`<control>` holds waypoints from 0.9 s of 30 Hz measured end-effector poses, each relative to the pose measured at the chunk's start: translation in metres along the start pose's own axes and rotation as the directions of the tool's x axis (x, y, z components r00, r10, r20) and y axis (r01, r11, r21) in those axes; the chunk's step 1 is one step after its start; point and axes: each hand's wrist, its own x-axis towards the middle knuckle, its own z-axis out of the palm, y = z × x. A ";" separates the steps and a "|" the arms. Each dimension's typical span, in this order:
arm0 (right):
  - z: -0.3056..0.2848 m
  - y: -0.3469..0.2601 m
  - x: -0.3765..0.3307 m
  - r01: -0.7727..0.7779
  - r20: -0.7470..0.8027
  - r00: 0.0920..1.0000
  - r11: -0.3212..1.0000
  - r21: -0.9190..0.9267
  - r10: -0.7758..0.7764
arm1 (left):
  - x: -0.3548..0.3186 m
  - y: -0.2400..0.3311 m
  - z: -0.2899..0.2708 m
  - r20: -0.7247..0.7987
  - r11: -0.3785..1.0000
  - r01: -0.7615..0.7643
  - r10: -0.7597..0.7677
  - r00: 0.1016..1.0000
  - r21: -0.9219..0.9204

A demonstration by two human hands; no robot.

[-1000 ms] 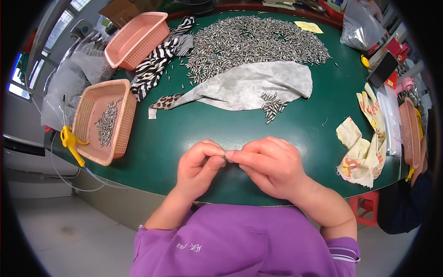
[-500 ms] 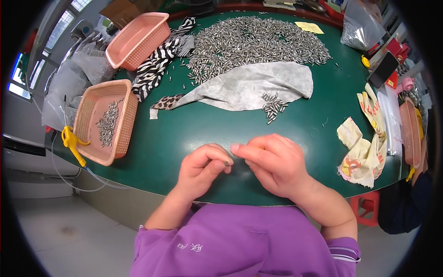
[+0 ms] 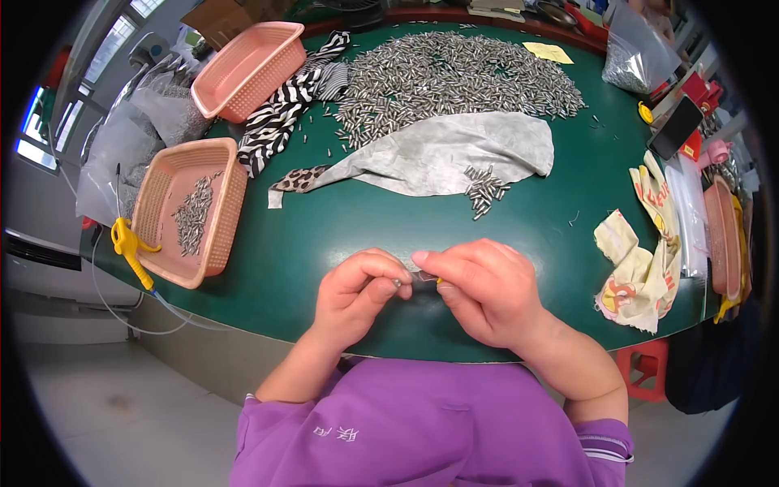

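Above the near edge of the green table, my left hand [image 3: 357,296] is closed, with a small metal piece [image 3: 398,283] pinched between thumb and fingers. My right hand [image 3: 491,292] faces it, thumb and index finger closed on a small yellow piece [image 3: 440,281] whose kind is too small to tell. A thin, pale strand [image 3: 423,276] shows between the two hands; which hand holds it is unclear. Beyond them, a small group of metal pins [image 3: 485,191] lies partly on a grey cloth [image 3: 454,150], its near end on the bare tabletop.
A large heap of metal pins [image 3: 454,77] covers the far table. At left stand a pink basket with some pins [image 3: 231,207], a second pink basket [image 3: 243,69] and a yellow air gun [image 3: 130,247]. A striped cloth [image 3: 272,122], patterned cloth [image 3: 629,280] and phone [image 3: 676,127] lie around.
The yellow piece at my right fingertips and the thin strand between the hands now show. Both hands stay in nearly the same place; the whole view has shifted slightly.
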 end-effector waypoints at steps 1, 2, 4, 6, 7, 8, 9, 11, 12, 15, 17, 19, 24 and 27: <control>-0.001 -0.001 0.001 0.003 0.000 1.000 1.000 0.002 -0.003 | -0.001 -0.001 -0.001 -0.004 1.000 0.011 -0.011 1.000 -0.024; -0.002 -0.004 0.003 -0.047 -0.001 0.999 0.999 0.014 0.047 | -0.002 -0.001 -0.001 -0.009 0.999 0.021 -0.022 1.000 -0.048; -0.002 -0.003 0.002 -0.086 -0.002 0.996 0.996 0.029 0.086 | -0.002 0.000 0.000 -0.019 0.996 0.037 -0.039 0.999 -0.083; -0.001 0.004 -0.005 -0.158 0.078 0.984 0.986 -0.057 0.162 | -0.003 0.002 0.000 -0.033 0.993 0.047 -0.051 0.998 -0.111; -0.001 0.002 -0.002 -0.191 0.090 0.976 0.979 -0.078 0.197 | -0.003 0.000 -0.001 -0.038 0.990 0.033 -0.039 0.999 -0.134; -0.002 0.002 -0.001 -0.175 0.092 0.979 0.982 -0.069 0.181 | -0.004 -0.001 -0.003 -0.045 0.988 0.018 -0.026 0.999 -0.156; -0.004 0.004 -0.002 -0.187 0.119 0.974 0.979 -0.075 0.195 | -0.003 -0.003 -0.005 -0.056 0.991 -0.014 0.007 0.998 -0.132; 0.000 0.005 -0.003 -0.183 0.146 0.970 0.980 -0.075 0.193 | -0.006 0.005 -0.011 -0.154 0.995 -0.025 0.011 0.988 -0.094; 0.003 0.008 -0.006 -0.218 0.160 0.961 0.974 -0.059 0.225 | -0.006 0.008 -0.015 -0.237 0.997 -0.023 0.006 0.971 -0.071; 0.005 0.013 -0.010 -0.269 0.192 0.941 0.960 -0.081 0.280 | 0.003 0.036 -0.053 -0.488 0.937 -0.018 0.198 0.850 0.349; 0.003 0.012 -0.011 -0.283 0.206 0.931 0.952 -0.111 0.301 | 0.012 0.066 -0.084 -0.607 0.834 0.096 0.312 0.731 0.544; 0.001 0.005 -0.008 -0.226 0.235 0.942 0.970 -0.089 0.241 | 0.002 0.084 -0.141 -0.568 0.583 0.244 0.473 0.674 0.775; 0.006 0.004 -0.009 -0.141 0.316 0.935 0.985 -0.094 0.164 | -0.012 0.091 -0.215 -0.501 0.328 0.380 0.526 0.687 0.865; 0.008 0.008 -0.014 -0.090 0.385 0.918 0.996 -0.021 0.091 | 0.009 0.071 -0.188 -0.494 0.512 0.270 0.372 0.786 0.816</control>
